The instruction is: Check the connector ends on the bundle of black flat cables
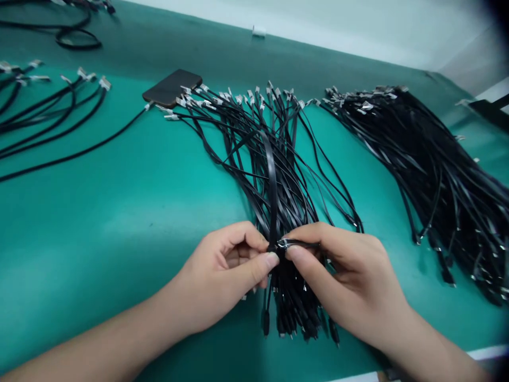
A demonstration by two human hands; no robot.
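Note:
A bundle of thin black cables (286,175) lies fanned out on the green mat (119,223), with small silver connectors at its far end and black plugs (298,323) at its near end. A wide black strap, probably a cable tie (272,185), loops up along the bundle. My left hand (222,270) pinches the strap and bundle at the narrow waist. Facing it, my right hand (342,270) pinches a black strap end with a silver glint (288,243). My fingers hide the fastening point.
A second large bundle of black cables (433,170) lies to the right. Looser cables (51,114) lie at the left, and a coil (77,38) sits at the far left. A dark phone-like slab (172,87) lies at the far end of the bundle, beside a raised mat step.

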